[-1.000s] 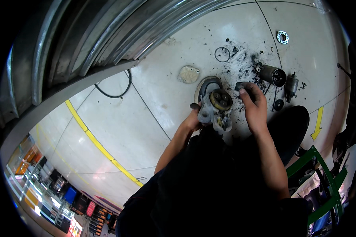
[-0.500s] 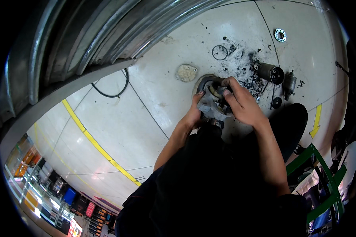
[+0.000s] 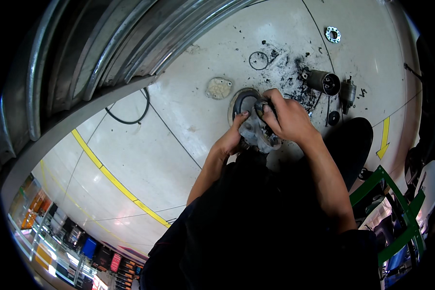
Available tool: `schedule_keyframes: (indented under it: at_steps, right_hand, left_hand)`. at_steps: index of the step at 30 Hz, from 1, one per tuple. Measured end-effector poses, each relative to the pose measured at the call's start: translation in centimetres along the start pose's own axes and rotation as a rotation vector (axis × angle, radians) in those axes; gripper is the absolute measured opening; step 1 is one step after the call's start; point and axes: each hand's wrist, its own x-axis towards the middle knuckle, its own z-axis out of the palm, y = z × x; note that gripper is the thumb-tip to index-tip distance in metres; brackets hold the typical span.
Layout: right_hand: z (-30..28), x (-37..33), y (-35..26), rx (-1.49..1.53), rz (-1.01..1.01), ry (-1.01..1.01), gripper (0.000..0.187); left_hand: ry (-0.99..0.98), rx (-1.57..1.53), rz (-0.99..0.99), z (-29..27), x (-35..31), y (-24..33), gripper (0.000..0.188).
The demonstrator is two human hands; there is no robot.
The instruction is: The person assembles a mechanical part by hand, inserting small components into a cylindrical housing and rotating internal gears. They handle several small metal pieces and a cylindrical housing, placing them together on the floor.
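Observation:
A grey metal housing [image 3: 256,134] with a round, dark-lined rim [image 3: 237,102] is held close to my body. My left hand [image 3: 232,139] grips its left side, thumb lying on the near part. Fingers curled, my right hand [image 3: 291,118] holds a dark part [image 3: 261,107] at the right side of the rim; the fingers hide much of it, so I cannot tell its kind. Beyond the housing lie a pale flat cover plate [image 3: 219,88] and a thin ring [image 3: 258,61]. To the right are a dark metal cylinder [image 3: 322,82] and a smaller cylindrical part [image 3: 347,94].
Black debris [image 3: 302,72] is scattered on the pale floor. A shiny toothed ring [image 3: 332,34] lies far right, a small black disc [image 3: 333,118] nearer. Ribbed metal [image 3: 94,53] looms at upper left above a black hose [image 3: 139,121]. A green frame [image 3: 396,251] stands lower right.
A yellowish curved piece seen inside the rim before no longer shows there; the rim's grey inside is more exposed. My right fingers have closed round the dark part. The view has shifted slightly.

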Motion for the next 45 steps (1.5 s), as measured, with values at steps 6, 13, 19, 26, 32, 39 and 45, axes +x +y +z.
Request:
schedule_keyframes:
  at_steps: [6, 13, 19, 26, 32, 39, 45]
  right_hand:
    - [-0.3, -0.5, 0.6, -0.007, -0.054, 0.091, 0.025]
    - [-0.8, -0.9, 0.9, 0.003, -0.036, 0.132, 0.025]
    - [-0.8, -0.5, 1.1, 0.073, -0.051, 0.271, 0.025]
    - [-1.6, -0.5, 1.6, 0.163, 0.012, 0.358, 0.021]
    - [-2.2, -1.1, 0.0, 0.109, -0.103, 0.318, 0.023]
    - [-2.0, -0.9, -0.2, 0.042, -0.126, 0.3, 0.025]
    - [-2.9, -0.4, -1.3, 0.224, 0.071, 0.526, 0.02]
  left_hand:
    - [-0.036, 0.056, 0.048, 1.2, -0.3, 0.5, 0.064]
    - [-0.038, 0.058, 0.013, 2.0, -0.3, 0.3, 0.062]
    - [0.038, 0.076, 0.126, 2.8, -0.3, -0.2, 0.07]
    - [-0.138, 0.466, 0.396, 1.0, -1.5, -0.9, 0.093]
    - [-0.269, 0.502, 0.457, 3.1, -2.1, 0.6, 0.066]
    - [-0.004, 0.713, 0.481, 3.1, -2.5, -0.1, 0.054]
    - [0.003, 0.65, 0.598, 1.9, -1.6, -1.1, 0.067]
